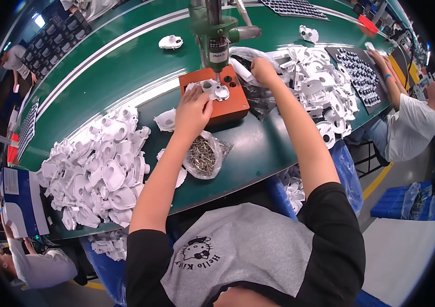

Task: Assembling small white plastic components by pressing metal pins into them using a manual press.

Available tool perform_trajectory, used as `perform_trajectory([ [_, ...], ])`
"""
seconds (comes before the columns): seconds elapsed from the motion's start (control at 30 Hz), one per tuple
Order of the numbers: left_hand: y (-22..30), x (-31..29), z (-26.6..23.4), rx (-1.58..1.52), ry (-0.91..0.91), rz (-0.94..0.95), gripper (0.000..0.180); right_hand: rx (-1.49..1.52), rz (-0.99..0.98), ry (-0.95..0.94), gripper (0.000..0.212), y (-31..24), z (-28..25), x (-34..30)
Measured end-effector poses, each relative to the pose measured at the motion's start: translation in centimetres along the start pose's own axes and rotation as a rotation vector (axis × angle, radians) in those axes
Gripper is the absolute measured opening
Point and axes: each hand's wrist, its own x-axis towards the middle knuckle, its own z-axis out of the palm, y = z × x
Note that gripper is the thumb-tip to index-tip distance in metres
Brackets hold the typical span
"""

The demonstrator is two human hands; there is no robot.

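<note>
A white plastic housing [208, 87] sits on the orange fixture block [227, 108], right under the spindle of a green drill-press-like machine [216, 43]. My left hand [193, 108] grips the housing's near left side, fingers stretched over it. Beyond the block's right side, my right hand [263, 70] is closed at the mouth of a clear plastic bag [250, 52] with dark contents. Whatever its fingers hold is hidden. Beside my left forearm lies an open bag of small metal screws [202, 156]. Another white housing [165, 121] rests left of the block.
Large heaps of white housings stand at left [99, 169] and right [317, 84]. A tray of dark round parts [358, 74] lies by a co-worker [411, 123] at right. Blue lined bins [345, 176] sit below the table edge. Single housings [171, 42] lie on the green belt.
</note>
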Motion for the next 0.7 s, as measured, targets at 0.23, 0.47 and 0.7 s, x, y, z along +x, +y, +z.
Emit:
perform_trajectory([
  [0.23, -0.3, -0.3, 0.2, -0.028, 0.045, -0.019, 0.014, 0.446, -0.077, 0.111, 0.016, -3.7, -5.4, -2.4],
  [0.47, 0.1, -0.1, -0.1, -0.023, 0.088, 0.009, 0.013, 0.438, -0.378, -0.168, 0.021, -8.6, -4.8, -6.7],
  [0.7, 0.2, -0.2, 0.1, -0.036, 0.151, 0.031, 0.014, -0.012, -0.551, 0.249, 0.012, -10.1, -4.4, -7.6],
])
